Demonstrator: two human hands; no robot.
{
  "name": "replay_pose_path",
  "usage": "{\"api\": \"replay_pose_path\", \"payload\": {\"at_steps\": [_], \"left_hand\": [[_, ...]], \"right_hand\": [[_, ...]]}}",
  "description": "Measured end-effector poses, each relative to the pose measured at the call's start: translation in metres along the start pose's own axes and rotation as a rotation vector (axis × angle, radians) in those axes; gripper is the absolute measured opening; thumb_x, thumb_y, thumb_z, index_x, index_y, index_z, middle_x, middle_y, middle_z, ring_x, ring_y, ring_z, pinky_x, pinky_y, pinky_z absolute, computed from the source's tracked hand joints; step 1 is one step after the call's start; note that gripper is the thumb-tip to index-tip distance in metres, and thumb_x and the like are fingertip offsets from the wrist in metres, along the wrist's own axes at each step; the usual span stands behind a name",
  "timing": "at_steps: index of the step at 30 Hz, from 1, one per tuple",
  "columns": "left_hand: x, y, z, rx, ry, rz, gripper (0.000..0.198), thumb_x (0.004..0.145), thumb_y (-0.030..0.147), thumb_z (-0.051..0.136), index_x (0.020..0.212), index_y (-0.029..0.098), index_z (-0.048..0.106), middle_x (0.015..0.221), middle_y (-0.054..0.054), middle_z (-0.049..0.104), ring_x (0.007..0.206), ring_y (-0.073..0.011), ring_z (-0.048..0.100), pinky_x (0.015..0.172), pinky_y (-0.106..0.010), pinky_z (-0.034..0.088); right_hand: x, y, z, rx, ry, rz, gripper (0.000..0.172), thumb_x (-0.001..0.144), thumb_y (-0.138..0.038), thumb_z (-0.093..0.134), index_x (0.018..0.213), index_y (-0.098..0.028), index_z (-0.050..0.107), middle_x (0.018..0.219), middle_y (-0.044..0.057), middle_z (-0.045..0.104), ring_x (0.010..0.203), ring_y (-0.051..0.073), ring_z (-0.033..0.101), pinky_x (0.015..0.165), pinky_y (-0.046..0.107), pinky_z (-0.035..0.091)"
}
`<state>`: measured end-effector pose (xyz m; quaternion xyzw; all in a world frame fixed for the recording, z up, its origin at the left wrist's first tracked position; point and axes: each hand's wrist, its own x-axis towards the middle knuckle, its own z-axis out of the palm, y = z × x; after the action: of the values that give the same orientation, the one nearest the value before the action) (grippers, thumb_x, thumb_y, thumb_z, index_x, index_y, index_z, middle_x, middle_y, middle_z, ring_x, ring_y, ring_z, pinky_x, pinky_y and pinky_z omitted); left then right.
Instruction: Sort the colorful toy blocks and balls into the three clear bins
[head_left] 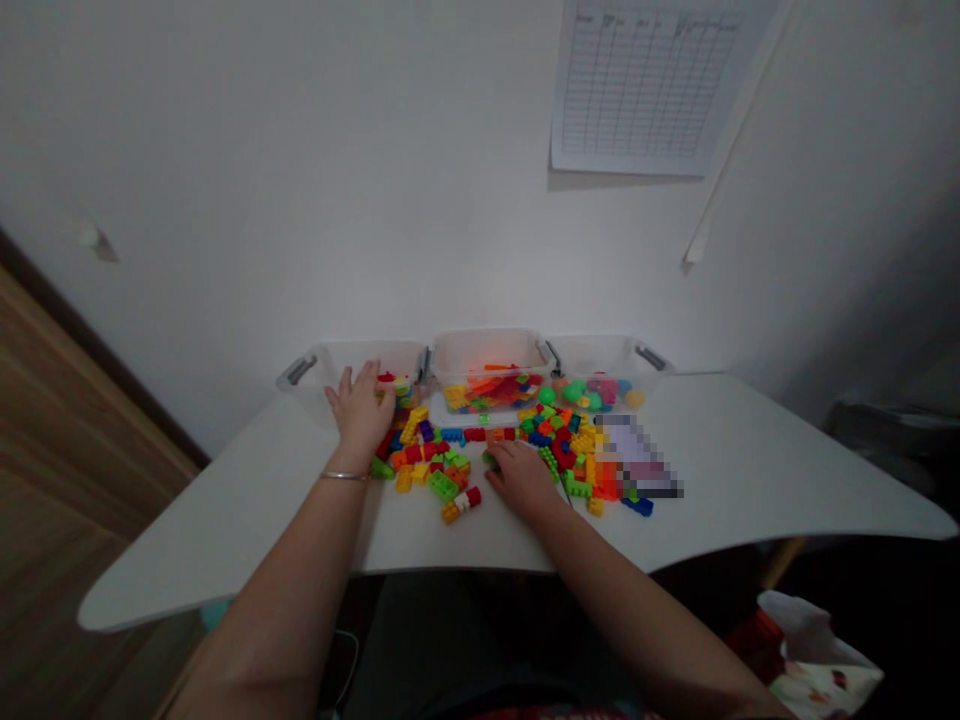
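My left hand (361, 408) reaches over the front of the left clear bin (330, 355), its fingers spread and nothing seen in them. Loose toy building bricks lie just right of it, among them a yellow brick (413, 425). On the table's middle rests my right hand (523, 480), thumb and fingers closing around a small green brick (489, 458) that is mostly hidden. Just beyond these fingertips runs a row of joined bricks, with a blue brick (452, 435) at its left. A short yellow, white and red brick stack (460, 505) lies nearer me.
The middle clear bin (491, 345) holds bricks and orange pieces. Coloured balls sit in the right clear bin (600, 352). A brick pile (562, 445) spreads beside a pixelated flat object (637, 455). The white table (765, 460) has a curved front edge and backs onto a wall.
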<state>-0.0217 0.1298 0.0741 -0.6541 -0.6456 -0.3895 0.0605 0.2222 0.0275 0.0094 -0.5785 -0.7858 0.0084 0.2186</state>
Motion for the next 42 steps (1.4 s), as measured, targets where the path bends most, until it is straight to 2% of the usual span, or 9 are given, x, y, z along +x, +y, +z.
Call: {"api": "replay_pose_path", "payload": {"at_steps": [4, 8, 11, 15, 21, 27, 36, 39, 42], "left_hand": [[-0.015, 0.014, -0.008, -0.082, -0.004, 0.067, 0.048, 0.089, 0.033, 0.041, 0.133, 0.019, 0.053, 0.133, -0.012, 0.060, 0.126, -0.0301, 0.050, 0.114, -0.062, 0.018], [-0.045, 0.026, -0.003, -0.223, -0.184, 0.290, 0.037, 0.087, 0.035, 0.047, 0.115, 0.020, 0.066, 0.127, -0.009, 0.064, 0.122, -0.0259, 0.054, 0.110, -0.049, 0.035], [-0.068, 0.032, 0.005, -0.374, -0.307, 0.294, 0.034, 0.087, 0.033, 0.046, 0.110, 0.020, 0.068, 0.119, -0.008, 0.069, 0.115, -0.0222, 0.060, 0.105, -0.041, 0.043], [-0.093, 0.042, 0.011, -0.347, -0.420, 0.318, 0.031, 0.085, 0.024, 0.050, 0.109, 0.021, 0.069, 0.113, -0.007, 0.071, 0.109, -0.0224, 0.062, 0.101, -0.041, 0.046], [-0.112, 0.064, 0.011, -0.270, -0.476, 0.343, 0.033, 0.085, 0.021, 0.055, 0.116, 0.021, 0.067, 0.111, -0.007, 0.071, 0.106, -0.0232, 0.063, 0.097, -0.041, 0.046], [-0.112, 0.074, 0.013, -0.350, -0.482, 0.207, 0.023, 0.084, 0.023, 0.058, 0.105, 0.022, 0.068, 0.103, -0.005, 0.073, 0.098, -0.0221, 0.065, 0.090, -0.039, 0.048], [-0.108, 0.073, 0.020, -0.513, -0.480, 0.094, 0.004, 0.076, 0.019, 0.061, 0.080, 0.021, 0.060, 0.078, -0.001, 0.065, 0.077, -0.0169, 0.061, 0.072, -0.030, 0.048], [-0.102, 0.069, 0.020, -0.719, -0.414, -0.020, 0.007, 0.074, 0.022, 0.059, 0.077, 0.021, 0.053, 0.070, 0.003, 0.058, 0.067, -0.0135, 0.059, 0.065, -0.027, 0.048], [-0.092, 0.061, 0.019, -0.996, -0.308, -0.231, 0.014, 0.072, 0.028, 0.059, 0.080, 0.021, 0.051, 0.072, 0.004, 0.058, 0.064, -0.0124, 0.061, 0.064, -0.027, 0.051]], "right_hand": [[0.000, 0.001, 0.001, -0.021, 0.001, -0.025, 0.023, 0.088, -0.025, 0.060, 0.109, -0.017, 0.067, 0.114, 0.010, 0.067, 0.108, 0.023, 0.059, 0.097, 0.035, 0.044], [0.000, 0.001, 0.001, -0.059, 0.008, -0.025, 0.018, 0.088, -0.026, 0.061, 0.104, -0.018, 0.066, 0.111, 0.009, 0.068, 0.105, 0.023, 0.059, 0.094, 0.034, 0.045], [0.000, 0.001, 0.001, -0.068, 0.001, -0.036, 0.017, 0.088, -0.025, 0.061, 0.102, -0.017, 0.065, 0.108, 0.010, 0.068, 0.104, 0.023, 0.059, 0.094, 0.034, 0.044], [0.000, 0.001, 0.005, -0.010, 0.007, -0.032, 0.009, 0.087, -0.021, 0.060, 0.094, -0.018, 0.064, 0.099, 0.008, 0.069, 0.098, 0.022, 0.060, 0.091, 0.033, 0.044], [0.001, 0.005, 0.011, 0.147, 0.190, -0.005, 0.012, 0.084, -0.014, 0.058, 0.095, -0.018, 0.062, 0.096, 0.007, 0.067, 0.093, 0.022, 0.061, 0.084, 0.033, 0.047], [0.000, 0.009, 0.016, 0.230, 0.319, -0.135, 0.017, 0.081, -0.014, 0.059, 0.098, -0.018, 0.063, 0.098, 0.009, 0.068, 0.093, 0.023, 0.062, 0.084, 0.036, 0.050], [-0.002, 0.009, 0.014, 0.251, 0.236, -0.095, 0.022, 0.080, -0.016, 0.064, 0.102, -0.021, 0.064, 0.102, 0.007, 0.068, 0.097, 0.022, 0.062, 0.086, 0.035, 0.050], [-0.001, 0.008, 0.013, 0.246, 0.203, -0.095, 0.026, 0.080, -0.016, 0.064, 0.106, -0.020, 0.062, 0.107, 0.007, 0.067, 0.103, 0.023, 0.060, 0.090, 0.038, 0.049], [0.000, 0.008, 0.013, 0.241, 0.184, -0.103, 0.025, 0.080, -0.014, 0.063, 0.105, -0.019, 0.063, 0.111, 0.009, 0.067, 0.107, 0.024, 0.058, 0.095, 0.039, 0.047]]}}
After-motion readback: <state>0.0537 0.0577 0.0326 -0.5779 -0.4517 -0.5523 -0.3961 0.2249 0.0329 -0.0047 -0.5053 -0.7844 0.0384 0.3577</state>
